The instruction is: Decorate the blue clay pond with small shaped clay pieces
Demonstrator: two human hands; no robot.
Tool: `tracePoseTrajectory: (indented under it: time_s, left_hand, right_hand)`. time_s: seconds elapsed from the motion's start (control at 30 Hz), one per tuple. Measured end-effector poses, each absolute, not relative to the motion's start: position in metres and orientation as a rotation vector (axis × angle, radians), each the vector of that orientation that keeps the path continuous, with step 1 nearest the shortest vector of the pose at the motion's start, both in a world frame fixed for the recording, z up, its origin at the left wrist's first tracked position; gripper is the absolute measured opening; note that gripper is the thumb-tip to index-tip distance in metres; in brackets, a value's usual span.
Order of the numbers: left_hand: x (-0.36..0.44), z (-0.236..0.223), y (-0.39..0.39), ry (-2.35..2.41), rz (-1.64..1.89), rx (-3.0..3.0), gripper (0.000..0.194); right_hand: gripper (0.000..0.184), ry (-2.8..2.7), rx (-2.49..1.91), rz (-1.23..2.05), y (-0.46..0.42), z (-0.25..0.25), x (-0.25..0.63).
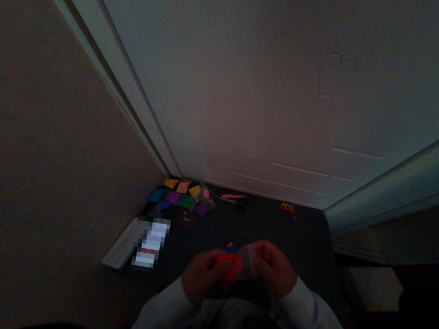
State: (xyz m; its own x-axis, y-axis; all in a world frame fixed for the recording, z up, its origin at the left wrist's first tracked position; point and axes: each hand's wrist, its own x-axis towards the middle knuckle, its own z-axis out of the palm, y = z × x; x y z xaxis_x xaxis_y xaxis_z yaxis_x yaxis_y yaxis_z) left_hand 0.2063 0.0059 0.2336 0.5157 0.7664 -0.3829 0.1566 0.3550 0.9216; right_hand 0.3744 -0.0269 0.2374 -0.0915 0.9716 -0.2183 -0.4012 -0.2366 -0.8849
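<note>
My left hand (204, 274) is closed on a bright red lump of what looks like modelling clay (233, 267), with the thumb lying across it. A transparent plastic bag (248, 261) stretches from the red lump to my right hand (273, 267), whose fingers pinch its edge. The dim light hides whether the lump is inside the bag or beside it. Just beyond both hands, small coloured pieces (231, 248) in blue, pink and green lie on the dark table (275, 232).
Several coloured packets (186, 201) sit at the table's back left, near a transparent round lid or dish (188, 217). Black-handled scissors (240, 205) and a pink strip (233, 196) are by the wall. Yellow-dotted pieces (287, 206) lie back right. White sheets (123, 244) and a blurred-out rectangle (151, 244) are left.
</note>
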Motion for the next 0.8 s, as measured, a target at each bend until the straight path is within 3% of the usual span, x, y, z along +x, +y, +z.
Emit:
tracePoseTrajectory:
  time_s: [0.8]
  left_hand:
    - [0.230,0.254,0.013,1.000,0.700,1.045,0.013]
  right_hand:
    - [0.022,-0.871,-1.156,1.346,-0.040,0.236,0.397]
